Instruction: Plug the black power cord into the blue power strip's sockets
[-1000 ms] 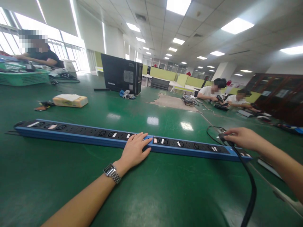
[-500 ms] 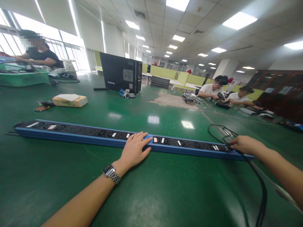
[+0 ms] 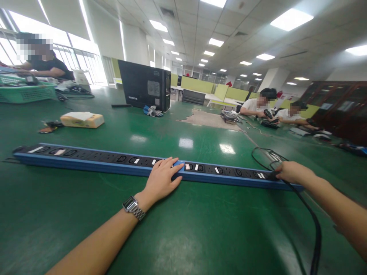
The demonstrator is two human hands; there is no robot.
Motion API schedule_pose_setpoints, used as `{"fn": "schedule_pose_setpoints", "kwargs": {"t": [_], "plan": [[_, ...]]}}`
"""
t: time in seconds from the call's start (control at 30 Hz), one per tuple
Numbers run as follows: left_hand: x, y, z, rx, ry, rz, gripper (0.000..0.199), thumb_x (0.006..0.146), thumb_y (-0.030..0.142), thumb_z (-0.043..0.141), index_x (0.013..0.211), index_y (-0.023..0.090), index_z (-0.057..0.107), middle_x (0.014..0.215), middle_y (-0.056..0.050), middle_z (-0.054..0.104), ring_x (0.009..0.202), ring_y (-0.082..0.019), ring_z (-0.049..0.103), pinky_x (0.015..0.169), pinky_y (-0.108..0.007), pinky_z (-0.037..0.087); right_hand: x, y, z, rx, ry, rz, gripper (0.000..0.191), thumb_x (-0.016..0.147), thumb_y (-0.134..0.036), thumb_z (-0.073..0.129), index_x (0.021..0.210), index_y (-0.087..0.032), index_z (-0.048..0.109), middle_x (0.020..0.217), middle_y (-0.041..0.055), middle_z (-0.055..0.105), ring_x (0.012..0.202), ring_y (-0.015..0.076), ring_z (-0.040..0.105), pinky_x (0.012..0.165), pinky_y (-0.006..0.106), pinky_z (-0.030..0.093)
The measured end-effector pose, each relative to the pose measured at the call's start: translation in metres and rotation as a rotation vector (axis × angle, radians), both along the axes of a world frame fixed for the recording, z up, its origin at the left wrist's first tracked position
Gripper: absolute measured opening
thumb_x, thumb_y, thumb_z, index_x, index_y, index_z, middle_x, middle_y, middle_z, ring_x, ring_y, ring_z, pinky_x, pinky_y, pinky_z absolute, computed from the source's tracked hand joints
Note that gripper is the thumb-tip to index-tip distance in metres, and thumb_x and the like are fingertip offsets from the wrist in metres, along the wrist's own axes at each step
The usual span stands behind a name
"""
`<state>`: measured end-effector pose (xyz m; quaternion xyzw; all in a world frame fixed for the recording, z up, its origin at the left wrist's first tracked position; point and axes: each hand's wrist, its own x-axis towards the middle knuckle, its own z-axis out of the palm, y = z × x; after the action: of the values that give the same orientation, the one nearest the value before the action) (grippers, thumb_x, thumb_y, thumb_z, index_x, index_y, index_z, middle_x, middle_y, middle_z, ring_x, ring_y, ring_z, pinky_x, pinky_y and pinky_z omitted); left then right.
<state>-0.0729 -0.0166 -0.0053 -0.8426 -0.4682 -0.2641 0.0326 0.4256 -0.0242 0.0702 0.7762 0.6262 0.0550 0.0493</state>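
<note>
A long blue power strip (image 3: 94, 167) with a black socket face lies across the green table (image 3: 218, 229). My left hand (image 3: 163, 178) rests flat over its middle, fingers spread, with the thumb by the near edge. At the strip's right end, my right hand (image 3: 295, 173) is closed on a black plug (image 3: 273, 175), held at the sockets there; my fingers partly hide it, and I cannot tell whether it is seated. A thick black cable (image 3: 315, 221) runs from under that hand toward the near right. Several white labels stick to the socket face.
Beyond the strip are a yellow tissue pack (image 3: 82, 120), a black computer tower (image 3: 143, 86) and gloves (image 3: 153, 111). A green basket (image 3: 27, 93) stands far left near a seated person (image 3: 48, 67). Two more people work at the far right. Looped cable (image 3: 269, 154) lies behind my right hand.
The whole view has shifted slightly, so the strip appears a little farther left. My right hand and the plug have moved slightly left and up in the picture; my left hand stays on the strip.
</note>
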Motion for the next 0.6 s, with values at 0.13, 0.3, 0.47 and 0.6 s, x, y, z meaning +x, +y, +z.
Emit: {"fn": "schedule_pose_setpoints", "kwargs": {"t": [0.13, 0.3, 0.47, 0.6], "plan": [[0.0, 0.0, 0.0, 0.004, 0.011, -0.003, 0.042, 0.085, 0.035, 0.056, 0.127, 0.028, 0.06, 0.139, -0.008, 0.054, 0.131, -0.029, 0.044, 0.109, -0.049, 0.032, 0.004, 0.0, 0.002, -0.134, 0.109, -0.03, 0.028, 0.074, -0.019, 0.058, 0.094, -0.019, 0.078, 0.072, 0.0081, 0.071, 0.065, 0.0193, 0.064, 0.062, 0.028, 0.045], [-0.001, 0.003, -0.003, 0.015, 0.003, -0.003, 0.042, 0.086, 0.035, 0.055, 0.127, 0.03, 0.06, 0.139, -0.006, 0.053, 0.131, -0.028, 0.044, 0.108, -0.049, 0.032, 0.009, -0.002, 0.019, -0.295, 0.372, -0.188, 0.047, 0.08, -0.021, 0.044, 0.121, -0.012, 0.064, 0.057, 0.0067, 0.064, 0.041, 0.0176, 0.055, 0.047, 0.03, 0.041], [-0.001, 0.003, -0.002, 0.018, 0.027, 0.007, 0.042, 0.086, 0.035, 0.055, 0.127, 0.028, 0.06, 0.139, -0.007, 0.053, 0.131, -0.028, 0.044, 0.109, -0.049, 0.032, 0.008, -0.002, 0.035, -0.284, 0.431, -0.277, 0.032, 0.082, -0.028, 0.046, 0.098, -0.013, 0.07, 0.073, 0.0119, 0.068, 0.045, 0.0173, 0.059, 0.045, 0.029, 0.039], [0.0, 0.001, -0.001, 0.005, 0.01, 0.001, 0.042, 0.085, 0.034, 0.056, 0.126, 0.027, 0.06, 0.139, -0.008, 0.054, 0.13, -0.029, 0.045, 0.108, -0.05, 0.033, -0.002, -0.006, 0.018, -0.219, 0.323, -0.266, 0.037, 0.085, -0.042, 0.05, 0.075, -0.012, 0.07, 0.066, 0.0104, 0.064, 0.045, 0.0163, 0.058, 0.047, 0.029, 0.039]]}}
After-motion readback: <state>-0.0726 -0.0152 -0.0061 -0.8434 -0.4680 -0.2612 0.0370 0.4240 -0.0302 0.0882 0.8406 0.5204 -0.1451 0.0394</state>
